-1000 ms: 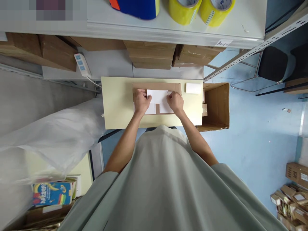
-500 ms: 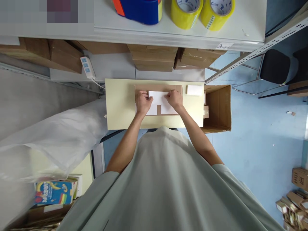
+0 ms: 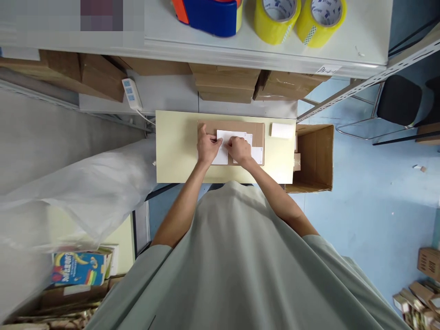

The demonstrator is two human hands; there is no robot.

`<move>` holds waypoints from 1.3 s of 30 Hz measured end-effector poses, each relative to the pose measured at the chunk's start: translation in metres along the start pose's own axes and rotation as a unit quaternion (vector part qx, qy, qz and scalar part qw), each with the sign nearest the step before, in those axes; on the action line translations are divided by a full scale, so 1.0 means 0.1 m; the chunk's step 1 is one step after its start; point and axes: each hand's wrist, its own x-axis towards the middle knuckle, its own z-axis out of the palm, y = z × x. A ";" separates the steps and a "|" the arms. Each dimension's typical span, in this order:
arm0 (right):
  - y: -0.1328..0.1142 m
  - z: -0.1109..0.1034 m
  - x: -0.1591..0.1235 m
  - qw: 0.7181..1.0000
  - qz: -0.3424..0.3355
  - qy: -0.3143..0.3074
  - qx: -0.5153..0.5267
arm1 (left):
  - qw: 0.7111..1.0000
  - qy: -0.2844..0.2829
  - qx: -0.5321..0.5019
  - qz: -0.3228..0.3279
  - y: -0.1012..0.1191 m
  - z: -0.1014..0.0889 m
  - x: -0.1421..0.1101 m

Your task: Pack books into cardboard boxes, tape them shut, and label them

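Observation:
My left hand (image 3: 208,145) rests at the left part of a flat brown cardboard piece (image 3: 228,126), its fingers spread. Its thumb touches the edge of a white sheet (image 3: 222,156) lying on the cardboard. My right hand (image 3: 240,149) is closed, knuckles up, over the middle of the white sheets. Its fingertips press down close to the left thumb, and anything between them is hidden. Another white sheet (image 3: 257,154) shows to the right of this hand, partly covered by it.
The cardboard lies on a pale yellow table (image 3: 175,151). A small white stack (image 3: 282,130) sits at its right end, beside an open carton (image 3: 318,158). Beyond are a power strip (image 3: 132,94), cardboard boxes (image 3: 225,82) and a shelf with tape rolls (image 3: 277,23). Plastic sheeting (image 3: 85,183) hangs left.
My right hand has moved left, from the right side of the white sheets to their middle, uncovering the right-hand sheet. One left finger has stretched out. The whole view has shifted slightly.

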 end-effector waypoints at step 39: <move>-0.33 0.07 0.10 0.995 0.092 0.011 0.035 | 0.996 -0.087 0.033 -0.015 -0.14 -0.33 0.11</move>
